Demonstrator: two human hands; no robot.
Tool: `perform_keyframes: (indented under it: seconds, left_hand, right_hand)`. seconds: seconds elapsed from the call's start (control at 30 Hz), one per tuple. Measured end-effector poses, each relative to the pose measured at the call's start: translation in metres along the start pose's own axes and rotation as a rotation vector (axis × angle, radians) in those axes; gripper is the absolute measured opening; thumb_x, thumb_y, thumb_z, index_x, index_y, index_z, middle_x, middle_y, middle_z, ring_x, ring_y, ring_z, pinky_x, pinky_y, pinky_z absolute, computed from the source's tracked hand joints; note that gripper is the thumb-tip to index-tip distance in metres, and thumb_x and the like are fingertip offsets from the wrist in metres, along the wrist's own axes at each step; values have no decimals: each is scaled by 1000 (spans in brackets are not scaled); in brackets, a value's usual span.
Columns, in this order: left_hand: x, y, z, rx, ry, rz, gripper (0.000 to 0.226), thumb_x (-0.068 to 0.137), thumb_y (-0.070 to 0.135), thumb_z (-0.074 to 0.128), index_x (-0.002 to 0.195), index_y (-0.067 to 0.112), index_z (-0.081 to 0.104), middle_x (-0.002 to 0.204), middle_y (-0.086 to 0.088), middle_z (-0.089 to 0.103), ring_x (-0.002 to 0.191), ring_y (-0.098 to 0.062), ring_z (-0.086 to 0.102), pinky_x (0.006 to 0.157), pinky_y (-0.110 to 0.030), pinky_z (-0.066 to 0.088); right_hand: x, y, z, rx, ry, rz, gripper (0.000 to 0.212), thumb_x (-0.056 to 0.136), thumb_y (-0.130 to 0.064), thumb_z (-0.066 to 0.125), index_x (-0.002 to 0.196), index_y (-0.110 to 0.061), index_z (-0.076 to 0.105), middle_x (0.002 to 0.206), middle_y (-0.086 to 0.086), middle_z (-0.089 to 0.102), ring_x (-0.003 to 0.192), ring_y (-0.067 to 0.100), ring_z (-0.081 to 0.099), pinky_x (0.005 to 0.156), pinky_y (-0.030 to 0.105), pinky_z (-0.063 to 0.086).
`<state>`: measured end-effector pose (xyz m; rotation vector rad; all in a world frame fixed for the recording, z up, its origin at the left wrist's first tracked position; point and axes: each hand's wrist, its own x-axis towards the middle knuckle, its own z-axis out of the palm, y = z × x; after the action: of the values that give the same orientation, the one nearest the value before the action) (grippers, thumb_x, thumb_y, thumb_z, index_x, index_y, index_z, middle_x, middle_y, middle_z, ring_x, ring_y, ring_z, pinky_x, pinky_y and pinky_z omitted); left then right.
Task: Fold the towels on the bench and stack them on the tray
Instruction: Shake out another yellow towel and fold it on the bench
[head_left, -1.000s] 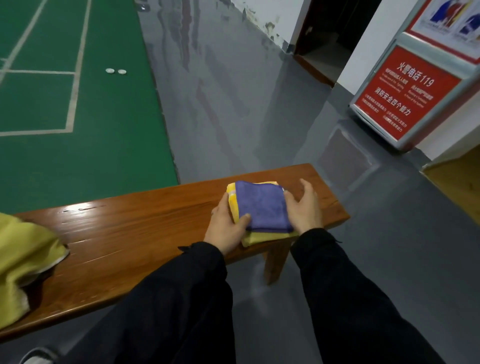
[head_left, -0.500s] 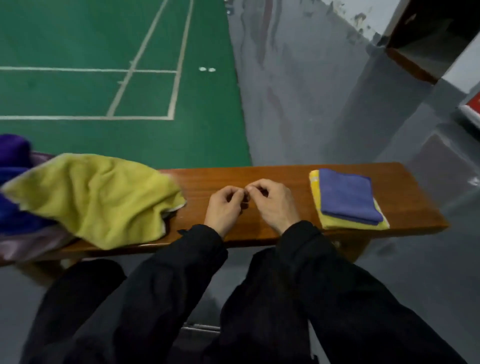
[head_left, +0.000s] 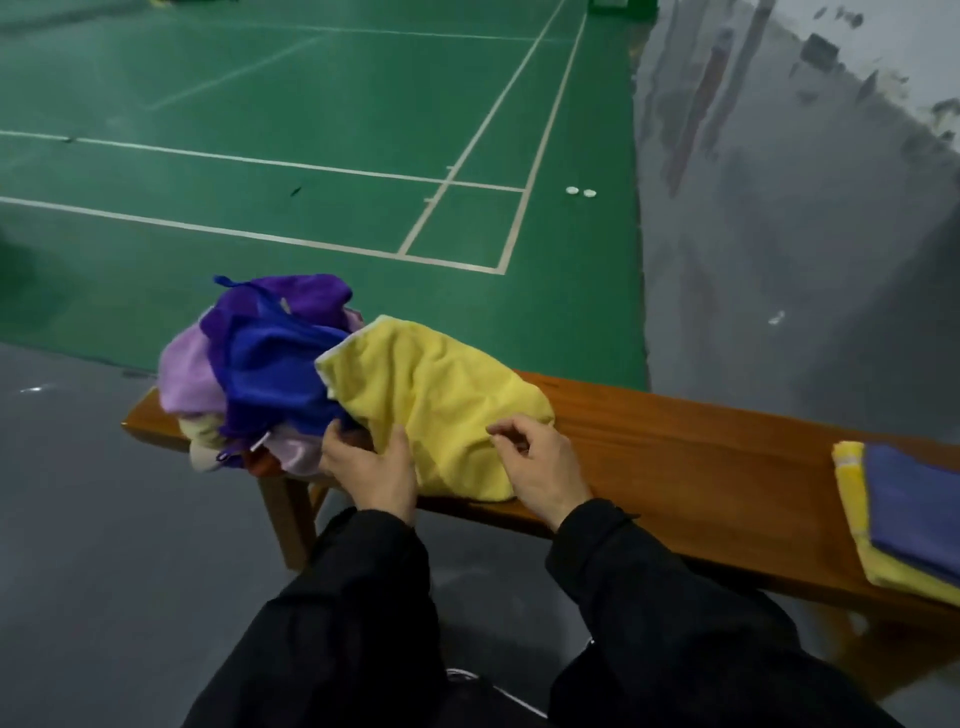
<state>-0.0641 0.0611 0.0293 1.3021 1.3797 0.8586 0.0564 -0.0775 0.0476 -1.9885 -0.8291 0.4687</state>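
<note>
A crumpled yellow towel (head_left: 436, 405) lies on the wooden bench (head_left: 675, 457), leaning on a heap of purple, blue and lilac towels (head_left: 260, 364) at the bench's left end. My left hand (head_left: 371, 467) grips the yellow towel's near left edge, thumb on top and fingers beneath. My right hand (head_left: 540, 462) pinches the same towel's near right side with curled fingers. At the bench's right end sits a folded stack (head_left: 909, 519), a blue-purple towel on a yellow one. No tray is in view.
The bench stands on a grey floor (head_left: 104, 519) with a green court (head_left: 311, 208) beyond it. Two small white discs (head_left: 580, 192) lie on the court. My black sleeves and legs fill the lower frame. A bare stretch of bench separates the heap from the stack.
Both hands left the folded stack, met at the bench's middle, then moved left onto the yellow towel. My view swung left, bringing the towel heap into sight.
</note>
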Motion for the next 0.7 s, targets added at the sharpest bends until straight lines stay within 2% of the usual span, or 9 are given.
perform_keyframes:
  seconds: [0.07,0.13,0.27,0.37,0.43,0.5,0.57,0.63,0.7]
  left_hand:
    - [9,8,-4,-228,-68,-163,72,92,28,73,148,10,31,136,-10,51,115,-20,54,99,-32,41]
    - [17,14,-5,-199,-87,-200,59,92,31,73,138,7,45,119,-5,58,106,-20,56,95,-32,45]
    - [17,20,-9,-46,-148,-40,12,89,39,66,92,28,62,97,1,64,104,-29,63,98,-44,52]
    - [-2,35,-12,-103,-264,155,22,71,46,60,90,35,65,110,-6,66,101,-25,63,95,-52,53]
    - [-22,51,-10,-187,-460,290,27,70,42,63,96,36,72,117,-9,68,105,-24,64,92,-47,54]
    - [-42,70,-5,-225,-686,420,28,73,38,66,99,42,75,126,-13,63,115,-24,63,96,-42,54]
    - [-59,88,2,-193,-899,525,28,74,36,63,99,39,75,124,-13,62,116,-23,61,97,-35,52]
    - [-72,99,11,-196,-1019,587,29,78,29,61,105,29,72,115,-5,70,111,-18,63,96,-30,50]
    - [-78,103,20,-262,-916,596,31,83,17,60,113,22,68,113,7,71,111,-9,64,96,-26,50]
  right_hand:
    - [0,-5,13,-12,-46,-2,13,101,-26,61,105,-27,74,98,-22,69,90,-10,60,73,6,44]
    - [-1,-5,19,-22,-54,-23,13,100,-25,63,103,-26,75,95,-21,70,88,-8,62,71,8,44]
    - [-6,-5,16,12,-5,-35,13,98,-23,65,98,-31,75,91,-21,71,87,-5,64,71,11,45]
    - [-8,-17,3,110,79,-91,17,97,-20,67,108,-32,71,94,-16,71,88,3,66,74,19,51]
    - [-11,-28,-12,198,35,-166,37,92,-27,70,127,-33,61,109,-14,68,96,6,67,81,25,55]
    - [-18,-40,-26,170,-111,-212,77,83,-37,77,150,-39,39,127,-18,61,112,2,64,93,25,54]
    - [-26,-47,-35,151,-79,-204,97,79,-35,80,156,-48,23,129,-21,61,115,1,63,98,26,53]
    - [-26,-50,-50,297,165,-193,70,90,-15,71,148,-43,43,119,-19,68,111,6,65,99,37,55]
    - [-27,-58,-76,493,329,-171,43,91,-3,64,126,-29,66,117,-3,72,112,20,67,101,53,53]
